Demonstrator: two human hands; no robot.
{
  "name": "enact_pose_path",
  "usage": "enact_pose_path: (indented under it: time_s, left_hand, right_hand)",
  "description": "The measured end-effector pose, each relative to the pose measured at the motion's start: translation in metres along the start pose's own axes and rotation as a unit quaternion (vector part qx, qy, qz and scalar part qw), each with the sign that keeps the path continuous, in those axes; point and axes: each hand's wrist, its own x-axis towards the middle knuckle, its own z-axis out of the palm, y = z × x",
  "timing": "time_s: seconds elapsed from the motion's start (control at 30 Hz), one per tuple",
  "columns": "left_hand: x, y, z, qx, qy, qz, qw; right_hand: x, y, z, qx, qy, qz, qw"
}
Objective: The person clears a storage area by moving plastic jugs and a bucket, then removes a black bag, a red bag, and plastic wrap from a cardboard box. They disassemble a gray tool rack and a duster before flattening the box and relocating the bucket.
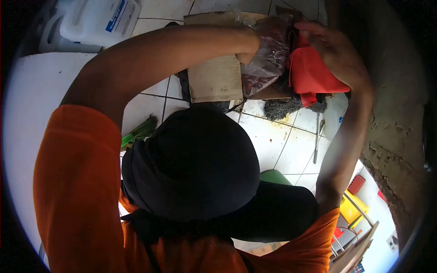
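Observation:
My left hand (249, 44) reaches across from the left, bent at the wrist over a crumpled clear plastic bag (272, 57). Its thumb side shows and most fingers are hidden, but it appears closed on the bag. Dark reddish contents show through the plastic. On the right, my right hand (334, 52) curls over a piece of red cloth (314, 70), with fingers at its top edge. A cardboard piece (215, 79) lies left of the bag. Directly below the camera, a black cap (195, 164) hides part of the floor.
White jerrycans (93, 20) stand at the upper left beside a white surface (41, 91). A grey fluffy mop head (280, 108) and a metal rod (317, 139) lie on the tiled floor. A rough brown edge (387, 136) borders the right, with a yellow container (353, 209) below.

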Motion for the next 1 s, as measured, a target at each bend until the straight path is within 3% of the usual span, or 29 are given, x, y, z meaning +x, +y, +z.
enact_pose_path:
  time_s: [0.07, 0.13, 0.17, 0.2, 0.23, 0.27, 0.3, 0.37, 0.4, 0.47, 0.5, 0.53, 0.6, 0.63, 0.7, 0.73, 0.8, 0.83, 0.93, 1.0]
  left_hand:
    - [-0.006, -0.001, 0.006, 0.043, -0.053, 0.003, 0.998]
    - [-0.098, 0.024, -0.007, -0.071, 0.202, -0.076, 0.974]
    - [-0.102, 0.025, 0.009, -0.068, 0.296, -0.091, 0.948]
    - [-0.106, 0.027, 0.028, -0.064, 0.386, -0.102, 0.914]
    - [-0.123, 0.031, 0.045, -0.108, 0.544, -0.091, 0.827]
    - [-0.144, 0.034, 0.062, -0.148, 0.685, -0.075, 0.709]
    - [-0.165, 0.037, 0.082, -0.238, 0.689, -0.134, 0.671]
    - [-0.190, 0.036, 0.133, -0.342, 0.703, -0.269, 0.562]
    - [-0.190, 0.041, 0.170, -0.452, 0.705, -0.304, 0.454]
    - [-0.166, 0.064, 0.244, -0.554, 0.578, -0.426, 0.421]
    - [-0.158, 0.081, 0.256, -0.653, 0.487, -0.385, 0.434]
    - [-0.138, 0.103, 0.265, -0.650, 0.460, -0.373, 0.477]
    - [-0.141, 0.120, 0.224, -0.732, 0.328, -0.351, 0.484]
    - [-0.128, 0.120, 0.215, -0.733, 0.327, -0.345, 0.487]
    - [-0.102, 0.113, 0.198, -0.813, 0.290, -0.331, 0.382]
    - [-0.098, 0.107, 0.189, -0.811, 0.294, -0.327, 0.386]
    - [-0.093, 0.093, 0.176, -0.893, 0.206, -0.283, 0.284]
    - [-0.082, 0.092, 0.184, -0.892, 0.207, -0.279, 0.288]
    - [-0.063, 0.093, 0.203, -0.882, 0.214, -0.329, 0.260]
    - [-0.072, 0.112, 0.196, -0.940, 0.243, -0.155, 0.181]
  right_hand:
    - [-0.004, -0.009, 0.006, -0.017, -0.007, -0.017, 1.000]
    - [-0.013, -0.021, 0.015, -0.062, -0.077, 0.001, 0.995]
    - [-0.014, -0.031, 0.021, -0.055, -0.076, -0.009, 0.996]
    - [-0.015, -0.046, 0.027, -0.046, -0.156, 0.075, 0.984]
    - [-0.021, -0.055, 0.034, -0.035, -0.237, 0.161, 0.958]
    - [-0.035, -0.045, 0.061, 0.012, -0.170, 0.070, 0.983]
    - [-0.051, -0.033, 0.094, 0.056, -0.100, -0.020, 0.993]
    - [-0.060, -0.066, 0.134, -0.239, -0.107, -0.001, 0.965]
    - [-0.058, -0.060, 0.150, -0.237, -0.105, -0.004, 0.966]
    - [-0.044, -0.047, 0.176, -0.211, -0.019, -0.015, 0.977]
    - [-0.036, -0.043, 0.179, -0.209, -0.020, -0.017, 0.977]
    - [-0.027, -0.039, 0.182, -0.214, 0.034, -0.038, 0.975]
    - [-0.006, -0.036, 0.180, -0.218, 0.095, -0.043, 0.970]
    - [0.011, -0.030, 0.180, -0.220, 0.095, -0.036, 0.970]
    - [0.042, -0.019, 0.177, -0.187, 0.166, -0.039, 0.967]
    - [0.051, -0.020, 0.170, -0.191, 0.172, -0.037, 0.966]
    - [0.064, -0.023, 0.156, -0.196, 0.260, -0.151, 0.933]
    - [0.059, -0.030, 0.161, -0.199, 0.263, -0.147, 0.932]
    - [0.017, -0.050, 0.203, 0.008, 0.150, -0.052, 0.987]
    - [-0.008, -0.040, 0.228, 0.032, 0.040, 0.063, 0.997]
